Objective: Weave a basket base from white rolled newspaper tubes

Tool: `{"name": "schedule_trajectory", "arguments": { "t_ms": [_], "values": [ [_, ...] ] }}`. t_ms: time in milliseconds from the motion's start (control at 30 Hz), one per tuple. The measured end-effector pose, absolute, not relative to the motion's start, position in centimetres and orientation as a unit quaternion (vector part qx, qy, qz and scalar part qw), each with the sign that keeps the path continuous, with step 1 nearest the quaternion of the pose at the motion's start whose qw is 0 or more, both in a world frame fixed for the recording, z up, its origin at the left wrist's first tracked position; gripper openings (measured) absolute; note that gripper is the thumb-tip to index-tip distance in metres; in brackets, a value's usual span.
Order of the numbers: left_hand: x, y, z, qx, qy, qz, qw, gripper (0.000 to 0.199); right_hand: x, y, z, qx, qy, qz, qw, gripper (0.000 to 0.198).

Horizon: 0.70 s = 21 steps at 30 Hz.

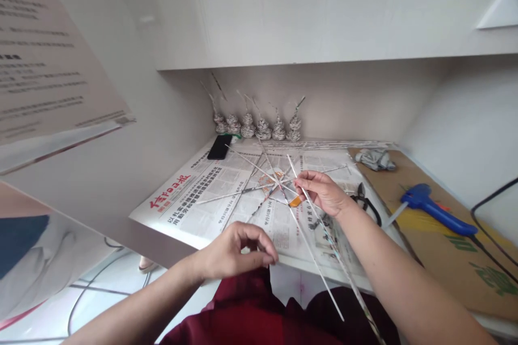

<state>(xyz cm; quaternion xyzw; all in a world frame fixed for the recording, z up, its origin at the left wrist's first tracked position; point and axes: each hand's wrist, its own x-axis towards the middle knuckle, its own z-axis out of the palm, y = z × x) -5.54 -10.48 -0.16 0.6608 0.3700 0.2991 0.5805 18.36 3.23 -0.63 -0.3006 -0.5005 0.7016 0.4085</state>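
My right hand (324, 191) pinches a long, thin rolled-newspaper stick (339, 259), which slants down toward my lap. Below the hand, several paper sticks cross in a star shape (278, 182) on the newspaper sheets (210, 210). One spoke of the star runs past the table's front edge. My left hand (238, 250) hovers over that edge, fingers curled and thumb against the fingertips, with nothing visible in it. An orange piece (295, 201) lies by the star, just under my right hand. Pliers or cutters with black handles (364, 202) rest right of the right hand, partly hidden.
Several woven paper gourds (264, 128) line the back wall near a black phone (219, 147). Loose paper sticks (324, 145) lie along the back. At right, a blue glue gun (437, 210) and a crumpled cloth (375, 159) sit on cardboard (437, 259). A cabinet (324, 16) overhangs the table.
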Motion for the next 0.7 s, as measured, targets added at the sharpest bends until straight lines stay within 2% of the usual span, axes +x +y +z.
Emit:
{"name": "schedule_trajectory", "arguments": {
  "t_ms": [133, 333, 700],
  "values": [
    [-5.4, -9.3, 1.1, 0.593, 0.378, 0.356, 0.615, 0.020, 18.4, 3.1, -0.4, -0.316, -0.508, 0.698, 0.394, 0.027],
    [-4.9, -7.8, 2.2, 0.522, 0.380, 0.456, 0.612, 0.026, 18.1, 2.7, -0.1, -0.302, -0.528, 0.698, 0.378, 0.024],
    [-3.5, -4.9, 1.7, 0.570, 0.424, 0.503, 0.492, 0.033, 17.2, 0.8, 0.8, -0.263, -0.572, 0.707, 0.323, 0.021]
  ]
}}
